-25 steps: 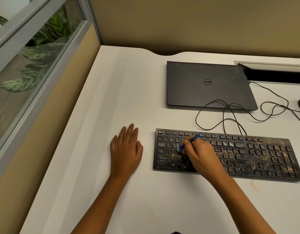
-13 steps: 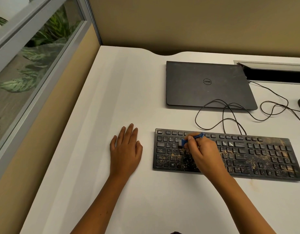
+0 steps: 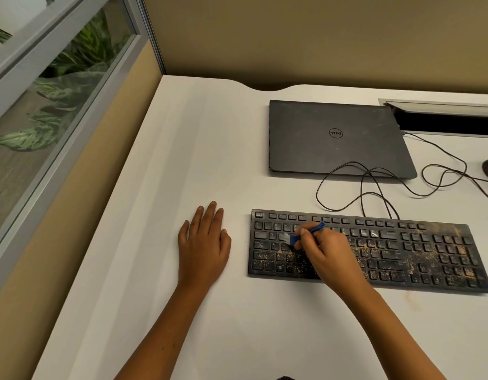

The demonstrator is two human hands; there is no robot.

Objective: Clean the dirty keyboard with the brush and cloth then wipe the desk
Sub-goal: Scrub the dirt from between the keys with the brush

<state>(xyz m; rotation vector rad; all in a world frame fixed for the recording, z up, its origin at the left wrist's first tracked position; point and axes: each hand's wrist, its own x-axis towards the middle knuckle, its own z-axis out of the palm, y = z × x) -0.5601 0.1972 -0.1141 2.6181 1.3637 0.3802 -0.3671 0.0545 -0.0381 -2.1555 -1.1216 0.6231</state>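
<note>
The right hand (image 3: pixel 323 253) pinches a blue brush (image 3: pixel 306 233) over the left keys of the crumb-speckled keyboard (image 3: pixel 402 250), hiding the keys beneath. The left hand (image 3: pixel 204 246) lies flat, fingers straight, on the desk (image 3: pixel 182 149) near its front edge. No cloth shows.

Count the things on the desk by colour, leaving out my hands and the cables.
Black: 2, the keyboard and the closed laptop
Blue: 1, the brush held in the right hand
Total: 3
The dark thing at the right edge is cut off, so not counted.
</note>
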